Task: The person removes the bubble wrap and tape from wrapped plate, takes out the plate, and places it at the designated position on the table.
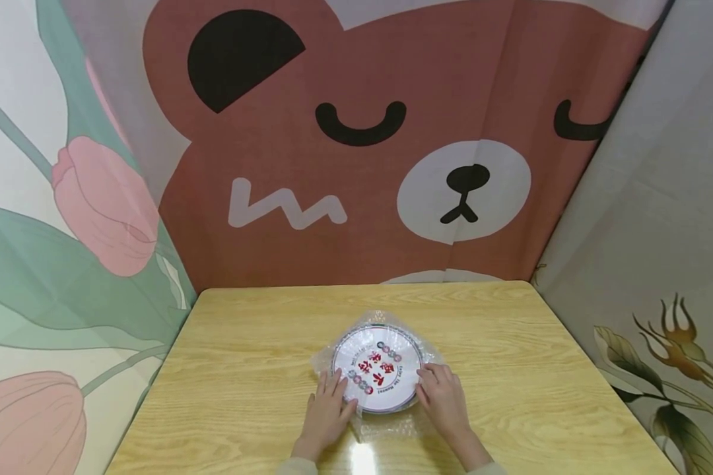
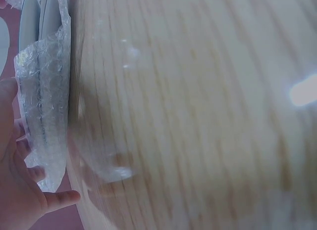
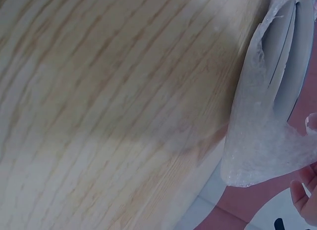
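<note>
A small stack of round white plates [image 1: 377, 369] lies on the table, the top one bearing red characters and coloured dots. Under and around it spreads clear bubble wrap [image 1: 386, 318], its upper face peeled back. My left hand [image 1: 325, 410] rests with extended fingers at the stack's left edge. At the right edge my right hand [image 1: 442, 399] pinches bubble wrap with bent fingers. The left wrist view gives the plate rims [image 2: 29, 22] side-on, partly wrapped. Plate edges [image 3: 286, 57] also show through the wrap's opening in the right wrist view, where much of the hand is cut off.
A light wood-grain table [image 1: 243, 369] carries the stack near its front middle. Behind it hangs a cloth [image 1: 273, 145] printed with a brown bear. Printed flower curtains [image 1: 30, 264] stand on both sides.
</note>
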Motion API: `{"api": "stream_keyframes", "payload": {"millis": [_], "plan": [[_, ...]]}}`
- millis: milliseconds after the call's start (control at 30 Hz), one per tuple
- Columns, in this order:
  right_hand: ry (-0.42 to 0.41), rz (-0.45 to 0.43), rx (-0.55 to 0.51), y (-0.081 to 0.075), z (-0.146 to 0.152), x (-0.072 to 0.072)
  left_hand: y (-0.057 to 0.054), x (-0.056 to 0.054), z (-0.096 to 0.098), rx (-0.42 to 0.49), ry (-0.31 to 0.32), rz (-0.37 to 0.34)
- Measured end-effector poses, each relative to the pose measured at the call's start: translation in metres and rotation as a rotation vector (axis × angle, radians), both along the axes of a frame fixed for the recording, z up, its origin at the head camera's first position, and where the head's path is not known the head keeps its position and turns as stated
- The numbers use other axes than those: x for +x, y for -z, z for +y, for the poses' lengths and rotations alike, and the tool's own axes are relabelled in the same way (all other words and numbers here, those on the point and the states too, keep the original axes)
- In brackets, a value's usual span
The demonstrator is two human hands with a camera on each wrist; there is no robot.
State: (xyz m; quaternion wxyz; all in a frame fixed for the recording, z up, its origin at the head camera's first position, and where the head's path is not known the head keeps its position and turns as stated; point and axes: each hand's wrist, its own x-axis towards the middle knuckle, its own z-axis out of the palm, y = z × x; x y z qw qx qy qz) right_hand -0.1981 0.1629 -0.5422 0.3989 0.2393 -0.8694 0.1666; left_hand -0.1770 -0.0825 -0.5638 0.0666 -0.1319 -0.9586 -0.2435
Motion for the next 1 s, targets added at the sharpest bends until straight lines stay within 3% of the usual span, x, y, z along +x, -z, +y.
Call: {"api": "stream_keyframes", "payload": {"millis": [533, 1000], "plan": [[0.037, -0.021, -0.039, 0.001, 0.013, 0.003, -0.003, -0.001, -0.001, 0.002, 0.003, 0.011], [0.039, 0.011, -0.047, 0.002, 0.024, 0.007, -0.002, 0.000, -0.001, 0.004, 0.002, 0.010]]}}
